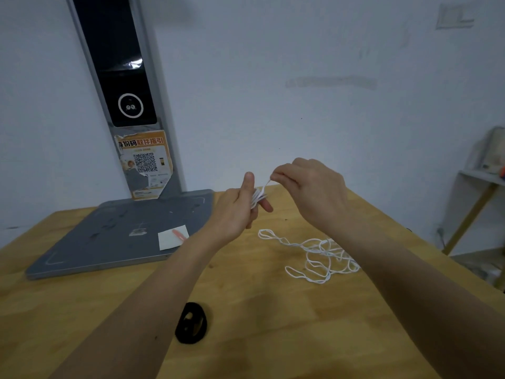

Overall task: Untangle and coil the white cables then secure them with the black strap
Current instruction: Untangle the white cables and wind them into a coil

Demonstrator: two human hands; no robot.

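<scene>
Few loops wound on left hand [237, 207]; right hand [306, 184] pinches cable [314, 255]. Most still loose below right hand; strap [191, 322] untouched.

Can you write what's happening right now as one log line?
left hand: holds cable coil | right hand: pinches cable | loose cable: table | black strap: untouched

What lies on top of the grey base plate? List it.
On the grey base plate lie a white paper square with a pink item on it and a small clear piece. Its underside is hidden.
</scene>
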